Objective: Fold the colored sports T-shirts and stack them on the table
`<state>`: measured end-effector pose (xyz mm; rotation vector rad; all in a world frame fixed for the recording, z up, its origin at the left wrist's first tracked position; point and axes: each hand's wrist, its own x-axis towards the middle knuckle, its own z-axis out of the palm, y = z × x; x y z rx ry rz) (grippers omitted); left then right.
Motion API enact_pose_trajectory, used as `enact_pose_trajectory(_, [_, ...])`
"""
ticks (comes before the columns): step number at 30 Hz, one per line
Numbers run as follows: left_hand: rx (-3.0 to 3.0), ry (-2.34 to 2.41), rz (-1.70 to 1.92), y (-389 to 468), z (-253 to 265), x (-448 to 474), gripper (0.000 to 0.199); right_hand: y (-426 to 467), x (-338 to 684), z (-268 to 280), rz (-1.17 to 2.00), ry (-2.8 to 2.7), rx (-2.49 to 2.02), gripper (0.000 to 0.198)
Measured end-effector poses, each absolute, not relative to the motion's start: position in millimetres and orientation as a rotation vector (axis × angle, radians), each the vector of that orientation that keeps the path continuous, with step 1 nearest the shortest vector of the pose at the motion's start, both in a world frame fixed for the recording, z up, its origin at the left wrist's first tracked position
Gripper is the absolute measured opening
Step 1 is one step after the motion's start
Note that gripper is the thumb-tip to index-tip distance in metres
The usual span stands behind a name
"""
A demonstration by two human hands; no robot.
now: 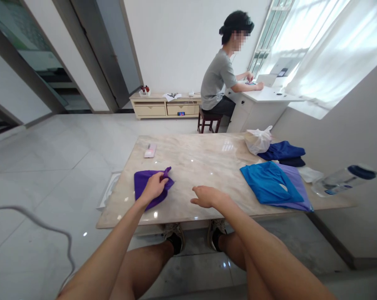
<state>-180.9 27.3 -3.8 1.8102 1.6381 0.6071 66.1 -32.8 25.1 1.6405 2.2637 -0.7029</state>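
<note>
Purple cloth [141,181] compact, one edge unsettled.
My left hand [154,186] pinches that edge; right hand [206,196] empty, fingers extended. Blue cloth [263,183] already lies flat.

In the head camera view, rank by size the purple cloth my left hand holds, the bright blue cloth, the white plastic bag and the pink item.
1. Bright blue cloth
2. Purple cloth, partly behind your left hand
3. White plastic bag
4. Pink item

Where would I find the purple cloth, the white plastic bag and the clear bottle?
Purple cloth [142,181]: head view, on its flat left part.
White plastic bag [257,141]: head view, on its bulging body.
Clear bottle [335,181]: head view, on its transparent side.
</note>
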Motion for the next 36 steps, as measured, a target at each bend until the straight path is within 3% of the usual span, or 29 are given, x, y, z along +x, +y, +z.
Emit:
enact_pose_trajectory(3, [1.566,1.113,0.919,18,28,-144,0.035,-30,69,25,-0.681,2.489,1.851,0.076])
enact_pose_trajectory(7, [1.347,1.014,1.065,1,50,-129,0.046,-23,76,41,-0.566,2.556,2.122,0.033])
enact_pose_trajectory(13, [1.092,1.142,1.175,-7,41,-146,0.052,-21,89,60,-0.416,2.52,2.109,0.034])
enact_pose_trajectory(24, [0.89,1.065,1.245,-8,36,-156,0.051,-24,82,48,-0.336,2.524,1.962,0.039])
enact_pose_trajectory(30, [0.75,1.06,1.279,-12,38,-153,0.035,-25,78,46,-0.26,2.661,2.319,0.029])
enact_pose_trajectory(34, [0.724,1.07,1.238,-19,37,-143,0.032,-29,66,43,-0.518,2.815,2.194,0.029])
enact_pose_trajectory(36, [0.757,1.055,1.181,-23,35,-138,0.035,-31,61,42,-0.604,2.871,2.079,0.042])
